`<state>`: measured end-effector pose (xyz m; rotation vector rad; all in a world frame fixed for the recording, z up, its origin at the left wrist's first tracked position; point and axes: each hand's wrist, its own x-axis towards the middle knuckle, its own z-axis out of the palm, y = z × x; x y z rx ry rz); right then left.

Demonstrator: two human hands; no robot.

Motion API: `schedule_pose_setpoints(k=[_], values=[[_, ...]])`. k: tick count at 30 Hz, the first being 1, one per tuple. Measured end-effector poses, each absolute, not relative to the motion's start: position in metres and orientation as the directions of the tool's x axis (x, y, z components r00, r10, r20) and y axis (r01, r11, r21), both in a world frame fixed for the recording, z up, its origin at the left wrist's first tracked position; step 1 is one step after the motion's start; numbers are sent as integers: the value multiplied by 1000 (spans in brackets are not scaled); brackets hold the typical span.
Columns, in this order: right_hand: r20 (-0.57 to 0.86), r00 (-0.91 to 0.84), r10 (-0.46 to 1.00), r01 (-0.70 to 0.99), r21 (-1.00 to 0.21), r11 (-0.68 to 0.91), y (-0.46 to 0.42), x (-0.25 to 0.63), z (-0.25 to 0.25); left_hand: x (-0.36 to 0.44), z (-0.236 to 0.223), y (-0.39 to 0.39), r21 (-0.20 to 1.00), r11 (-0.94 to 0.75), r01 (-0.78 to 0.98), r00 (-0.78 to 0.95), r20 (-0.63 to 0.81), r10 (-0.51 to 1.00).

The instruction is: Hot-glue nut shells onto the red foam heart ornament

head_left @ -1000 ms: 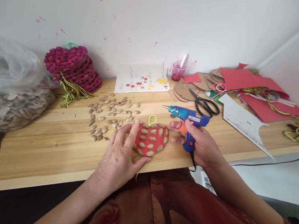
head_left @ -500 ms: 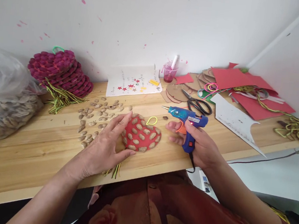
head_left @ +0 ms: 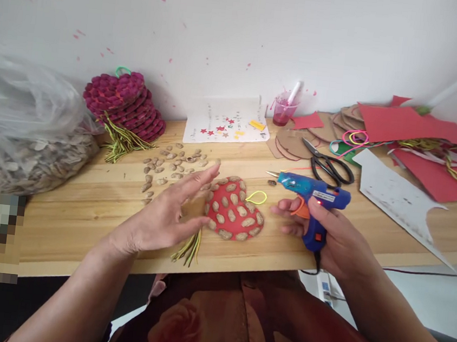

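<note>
My right hand [head_left: 328, 230] is wrapped round a blue glue gun [head_left: 311, 193]; its nozzle points left and a small red light glows on its side. Fingers of that hand lie by the orange trigger [head_left: 301, 207]. On the wooden table rests a red heart-shaped piece [head_left: 234, 223] dotted with peanut shells, with a yellow cord loop [head_left: 257, 197] at its top and a green-yellow tassel [head_left: 190, 247] at its lower left. My left hand [head_left: 171, 208] is open beside the heart, thumb and fingers apart, holding nothing. Loose peanut shells [head_left: 167, 167] lie behind it.
A plastic bag of shells [head_left: 50, 158] stands at the left, near stacked purple tasselled pieces [head_left: 127, 106]. Along the back are a sheet with star stickers [head_left: 202, 111], a pink-stained cup [head_left: 281, 114], black scissors [head_left: 327, 165], cardboard pieces [head_left: 292, 142] and red sheets [head_left: 436, 171].
My left hand has lifted off the heart, which now shows more fully and sits turned slightly. The glue gun stays in my right hand. The whole view has shifted.
</note>
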<state>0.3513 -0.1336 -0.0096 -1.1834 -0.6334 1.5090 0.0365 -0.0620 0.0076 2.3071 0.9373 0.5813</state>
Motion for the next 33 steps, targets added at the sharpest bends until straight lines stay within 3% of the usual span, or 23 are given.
schedule_pose_setpoints(k=[4, 7, 13, 19, 22, 28, 33], values=[[-354, 204, 913, -451, -861, -233, -122, 354, -9, 21, 8, -55, 615, -490, 617, 402, 289, 869], [-356, 249, 901, -450, -866, -217, -111, 352, -7, 19, 4, -54, 629, -403, 665, 303, 266, 915], [-297, 162, 941, -482, -856, -187, -94, 338, -3, 31, -1, -54, 620, -498, 606, 404, 299, 864], [-355, 182, 917, -551, -809, -204, -95, 338, -5, 60, 17, -33, 451, -654, 607, 540, 368, 757], [-397, 187, 899, -575, -786, -227, -99, 343, -9, 89, 28, -15, 380, -722, 578, 650, 320, 689], [-358, 204, 911, -583, -792, -181, -105, 346, -13, 147, 21, 21, 359, -773, 523, 804, 92, 587], [-364, 204, 909, -589, -787, -183, -105, 346, -13, 170, 4, 31, 355, -773, 525, 824, 15, 566]])
